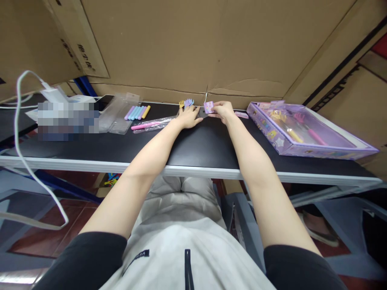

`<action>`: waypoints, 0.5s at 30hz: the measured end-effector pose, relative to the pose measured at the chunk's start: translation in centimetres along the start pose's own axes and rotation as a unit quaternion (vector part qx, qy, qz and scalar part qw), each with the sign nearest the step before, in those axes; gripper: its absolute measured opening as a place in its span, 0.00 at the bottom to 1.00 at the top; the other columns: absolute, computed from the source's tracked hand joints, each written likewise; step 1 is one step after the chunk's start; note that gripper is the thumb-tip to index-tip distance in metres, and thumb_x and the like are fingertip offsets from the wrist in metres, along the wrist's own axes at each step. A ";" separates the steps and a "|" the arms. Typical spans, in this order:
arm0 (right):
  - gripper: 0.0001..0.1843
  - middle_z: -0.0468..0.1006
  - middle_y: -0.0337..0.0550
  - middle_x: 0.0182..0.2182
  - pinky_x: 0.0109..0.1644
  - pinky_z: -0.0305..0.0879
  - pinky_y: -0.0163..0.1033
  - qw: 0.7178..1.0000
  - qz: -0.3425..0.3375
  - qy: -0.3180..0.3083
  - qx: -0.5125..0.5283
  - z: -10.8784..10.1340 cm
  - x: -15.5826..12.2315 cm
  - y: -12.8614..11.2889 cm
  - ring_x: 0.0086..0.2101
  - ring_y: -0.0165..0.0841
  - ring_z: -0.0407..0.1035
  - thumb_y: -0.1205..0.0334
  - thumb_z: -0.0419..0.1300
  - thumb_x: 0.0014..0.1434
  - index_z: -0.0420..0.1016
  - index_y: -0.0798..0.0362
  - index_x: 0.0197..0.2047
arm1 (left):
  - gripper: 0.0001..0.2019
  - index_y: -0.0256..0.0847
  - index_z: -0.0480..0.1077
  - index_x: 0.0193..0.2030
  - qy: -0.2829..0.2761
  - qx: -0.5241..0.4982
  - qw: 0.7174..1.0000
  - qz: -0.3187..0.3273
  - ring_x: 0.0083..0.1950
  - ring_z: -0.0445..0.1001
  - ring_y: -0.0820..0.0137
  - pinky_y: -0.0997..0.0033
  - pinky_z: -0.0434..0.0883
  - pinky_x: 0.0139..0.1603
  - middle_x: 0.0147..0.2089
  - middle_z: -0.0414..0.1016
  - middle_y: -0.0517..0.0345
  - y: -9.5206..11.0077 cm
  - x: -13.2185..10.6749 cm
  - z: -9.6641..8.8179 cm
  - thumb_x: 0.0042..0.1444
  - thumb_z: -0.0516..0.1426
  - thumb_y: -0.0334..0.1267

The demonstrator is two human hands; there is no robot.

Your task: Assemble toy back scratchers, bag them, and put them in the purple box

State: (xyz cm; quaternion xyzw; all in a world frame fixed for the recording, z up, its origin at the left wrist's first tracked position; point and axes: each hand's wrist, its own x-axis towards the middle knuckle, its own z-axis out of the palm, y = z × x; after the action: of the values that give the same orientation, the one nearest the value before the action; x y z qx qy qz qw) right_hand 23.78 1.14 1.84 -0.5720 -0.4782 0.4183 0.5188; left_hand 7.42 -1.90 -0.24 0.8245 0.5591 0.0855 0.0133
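Observation:
Both my arms reach across a black table (196, 145). My right hand (223, 111) pinches a small purple tagged item (208, 107) near the table's far edge. Just left of it, my left hand (189, 117) rests palm down with its fingers stretched toward that item. Small yellow and purple comb-like clips (186, 103) lie right behind my left hand. A pink pen in a clear sleeve (151, 124) lies to its left.
A purple gift box (305, 131) of stationery lies open at the right. Several pastel pens (137, 112) and clear plastic packaging (119, 112) lie at the left, beside a white charger with cable (51, 93). Cardboard sheets (193, 48) wall off the back.

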 end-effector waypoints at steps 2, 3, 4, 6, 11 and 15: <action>0.18 0.72 0.37 0.27 0.47 0.84 0.40 1.000 0.003 0.006 -0.004 0.0 -0.1 -0.1 0.31 0.26 0.74 0.89 0.56 0.57 0.67 0.55 0.32 | 0.38 0.33 0.47 0.84 0.000 0.000 1.000 0.001 0.84 0.50 0.44 0.36 0.48 0.82 0.83 0.51 0.31 0.0 0.0 0.0 0.74 0.47 0.50; 0.18 0.73 0.37 0.28 0.47 0.84 0.40 1.000 0.005 0.006 -0.006 0.0 -0.1 -0.1 0.31 0.26 0.74 0.89 0.56 0.56 0.67 0.55 0.33 | 0.38 0.33 0.47 0.84 0.000 0.000 1.000 0.001 0.84 0.50 0.44 0.36 0.48 0.82 0.83 0.51 0.31 0.0 0.0 0.0 0.74 0.47 0.50; 0.18 0.73 0.36 0.27 0.47 0.84 0.41 1.000 0.008 0.003 -0.007 0.0 -0.1 -0.2 0.31 0.26 0.73 0.89 0.57 0.56 0.67 0.55 0.33 | 0.38 0.33 0.47 0.84 0.000 0.000 1.000 0.002 0.84 0.50 0.44 0.37 0.48 0.82 0.83 0.51 0.30 -0.1 0.0 0.0 0.74 0.47 0.50; 0.17 0.73 0.35 0.27 0.48 0.84 0.42 1.000 0.017 -0.011 -0.009 -0.1 -0.2 -0.3 0.30 0.25 0.73 0.88 0.56 0.57 0.68 0.55 0.34 | 0.38 0.33 0.47 0.84 0.000 -0.001 1.000 0.002 0.84 0.50 0.44 0.37 0.48 0.82 0.83 0.51 0.31 -0.1 0.0 0.0 0.74 0.47 0.50; 0.17 0.72 0.35 0.23 0.48 0.84 0.44 0.998 0.033 -0.045 -0.018 -0.5 -0.1 -0.3 0.28 0.26 0.72 0.86 0.55 0.58 0.69 0.54 0.35 | 0.38 0.32 0.47 0.84 0.002 -0.002 1.000 0.005 0.84 0.50 0.44 0.36 0.49 0.81 0.83 0.51 0.30 0.0 -0.1 -0.1 0.74 0.47 0.49; 0.15 0.73 0.38 0.24 0.47 0.83 0.45 0.996 0.034 -0.065 -0.042 -0.6 -0.2 -0.1 0.28 0.29 0.74 0.85 0.55 0.61 0.70 0.54 0.36 | 0.38 0.31 0.47 0.84 0.005 -0.001 1.000 0.010 0.84 0.51 0.43 0.36 0.48 0.81 0.83 0.52 0.29 -0.2 0.0 0.0 0.74 0.47 0.48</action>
State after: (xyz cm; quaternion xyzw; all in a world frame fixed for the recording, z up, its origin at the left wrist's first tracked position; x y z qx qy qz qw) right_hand 24.33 0.85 1.96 -0.5810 -0.5082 0.4514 0.4476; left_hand 7.22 -1.84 -0.30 0.8294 0.5512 0.0905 0.0104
